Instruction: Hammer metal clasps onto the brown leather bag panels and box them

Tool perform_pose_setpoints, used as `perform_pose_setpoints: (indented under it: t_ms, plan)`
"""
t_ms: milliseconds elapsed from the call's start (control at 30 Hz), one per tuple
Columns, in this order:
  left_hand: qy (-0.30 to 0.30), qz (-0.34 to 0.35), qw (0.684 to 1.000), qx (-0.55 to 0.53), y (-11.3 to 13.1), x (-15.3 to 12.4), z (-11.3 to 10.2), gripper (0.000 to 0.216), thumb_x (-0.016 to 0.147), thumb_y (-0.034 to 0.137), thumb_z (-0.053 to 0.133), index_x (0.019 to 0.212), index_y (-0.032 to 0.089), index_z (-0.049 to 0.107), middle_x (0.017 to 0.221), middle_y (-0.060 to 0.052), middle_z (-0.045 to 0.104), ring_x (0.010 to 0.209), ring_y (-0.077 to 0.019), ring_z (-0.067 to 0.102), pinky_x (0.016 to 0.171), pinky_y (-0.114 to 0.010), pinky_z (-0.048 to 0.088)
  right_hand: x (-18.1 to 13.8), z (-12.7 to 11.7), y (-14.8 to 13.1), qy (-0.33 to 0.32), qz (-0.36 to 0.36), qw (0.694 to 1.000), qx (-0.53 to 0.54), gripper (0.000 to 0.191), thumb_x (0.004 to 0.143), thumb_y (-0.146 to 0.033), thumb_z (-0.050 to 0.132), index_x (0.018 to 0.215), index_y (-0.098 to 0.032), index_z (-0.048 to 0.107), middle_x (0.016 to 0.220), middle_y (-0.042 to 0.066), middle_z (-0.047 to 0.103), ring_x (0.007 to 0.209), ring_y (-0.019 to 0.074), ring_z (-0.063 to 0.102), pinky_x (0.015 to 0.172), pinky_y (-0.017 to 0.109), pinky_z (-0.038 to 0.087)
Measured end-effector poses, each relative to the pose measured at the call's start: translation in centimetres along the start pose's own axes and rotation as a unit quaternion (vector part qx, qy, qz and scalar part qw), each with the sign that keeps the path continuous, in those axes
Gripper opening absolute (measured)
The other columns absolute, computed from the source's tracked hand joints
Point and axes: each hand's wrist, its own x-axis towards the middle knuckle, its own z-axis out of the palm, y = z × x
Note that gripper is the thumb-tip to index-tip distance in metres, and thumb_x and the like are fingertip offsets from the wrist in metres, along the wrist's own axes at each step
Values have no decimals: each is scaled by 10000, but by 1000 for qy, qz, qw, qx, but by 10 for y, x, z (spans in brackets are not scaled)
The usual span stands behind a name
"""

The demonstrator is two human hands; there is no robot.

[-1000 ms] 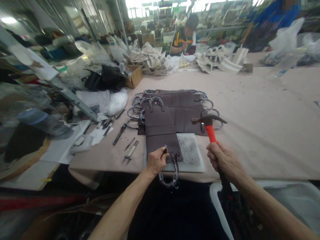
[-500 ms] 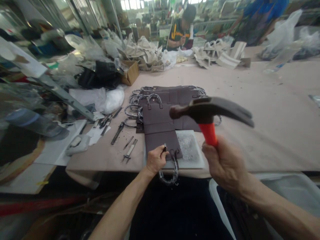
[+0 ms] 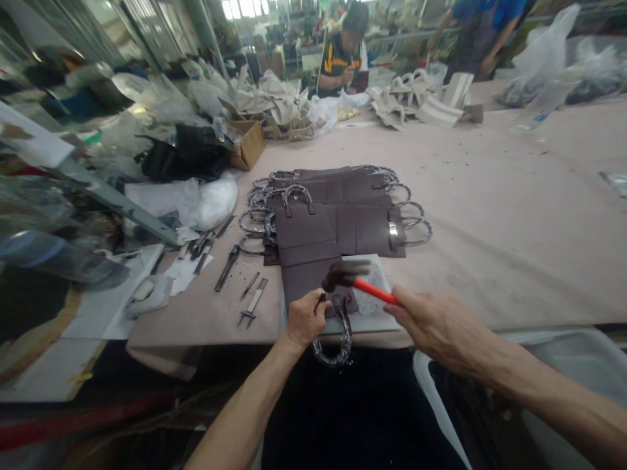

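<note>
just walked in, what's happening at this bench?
A person is hammering at a dark brown leather bag panel lying on a grey work slab at the near table edge. The left hand pinches a small metal punch upright on the panel beside its wrapped handle. The right hand grips an orange-handled hammer, head blurred just above the punch. More brown panels are stacked behind.

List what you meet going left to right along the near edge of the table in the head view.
Loose metal tools → left hand → hammer head → wrapped bag handle → right hand, gripping the hammer's orange handle.
</note>
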Motion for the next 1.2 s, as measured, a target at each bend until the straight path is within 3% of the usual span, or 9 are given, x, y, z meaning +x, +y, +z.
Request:
perform_pose_setpoints:
  t_ms: [233, 367, 533, 633, 733, 867, 933, 1033, 1200]
  plan:
    - [3, 13, 999, -33, 0, 0, -1, 110, 917, 196, 600, 987, 210, 684, 884, -41, 765, 831, -181, 748, 799, -265, 592, -6, 40, 114, -6, 304, 945, 120, 355, 977, -466, 370, 734, -236, 490, 577, 1, 525, 480, 159, 480, 470, 277, 349]
    - [-5, 15, 999, -34, 1, 1, -3, 107, 933, 220, 605, 1013, 208, 675, 922, -51, 766, 885, -194, 751, 837, -275, 593, -14, 67, 152, 30, 297, 954, -22, 287, 956, -382, 449, 765, -207, 572, 721, 88, 611, 661, 226, 572, 640, 360, 457]
    - [-13, 0, 999, -48, 3, -1, -8, 117, 944, 251, 602, 1025, 209, 674, 958, -58, 769, 897, -195, 747, 848, -283, 595, 11, 94, 96, 161, 42, 985, -33, 366, 982, -375, 477, 1227, -139, 611, 1263, 204, 603, 1170, 338, 562, 1001, 497, 453]
    - [-22, -19, 997, -70, 6, 0, -8, 126, 938, 272, 592, 998, 212, 686, 954, -59, 769, 896, -194, 741, 861, -297, 594, 32, 121, 43, 129, -75, 988, 24, 377, 989, -360, 515, 1297, -157, 597, 1317, 173, 584, 1205, 307, 544, 1045, 471, 448]
    - [-3, -101, 986, -135, 6, 7, -10, 171, 942, 348, 580, 946, 206, 676, 895, -54, 762, 854, -186, 740, 841, -309, 602, 41, 145, 13, 100, -106, 989, 9, 388, 940, -302, 586, 1308, -183, 616, 1329, 158, 573, 1247, 331, 493, 1111, 534, 373]
    - [136, -269, 919, -253, -12, 28, -37, 335, 950, 489, 524, 997, 170, 618, 885, -59, 742, 774, -180, 748, 727, -315, 622, 40, 154, 13, 94, -103, 990, 20, 430, 913, -282, 611, 1333, -191, 613, 1351, 149, 555, 1283, 329, 460, 1161, 544, 314]
    - [129, -296, 928, -187, -26, 38, -62, 315, 913, 458, 574, 995, 161, 639, 878, -64, 742, 767, -188, 741, 709, -309, 613, 40, 153, 17, 92, -104, 990, 22, 426, 917, -288, 607, 1331, -190, 615, 1350, 146, 556, 1289, 330, 457, 1171, 540, 304]
    - [4, -282, 958, 54, -42, 43, -94, 168, 875, 324, 620, 891, 176, 697, 813, -71, 742, 789, -214, 725, 729, -301, 580, 41, 151, 18, 96, -105, 990, 15, 415, 925, -277, 592, 1325, -173, 621, 1348, 152, 559, 1290, 331, 459, 1182, 541, 298]
    - [-113, -262, 905, 317, -45, 25, -94, 73, 847, 227, 681, 840, 182, 738, 780, -129, 741, 770, -282, 730, 701, -352, 557, 44, 157, 21, 114, -121, 986, 6, 394, 945, -279, 547, 1306, -148, 635, 1339, 172, 568, 1293, 345, 478, 1157, 552, 338]
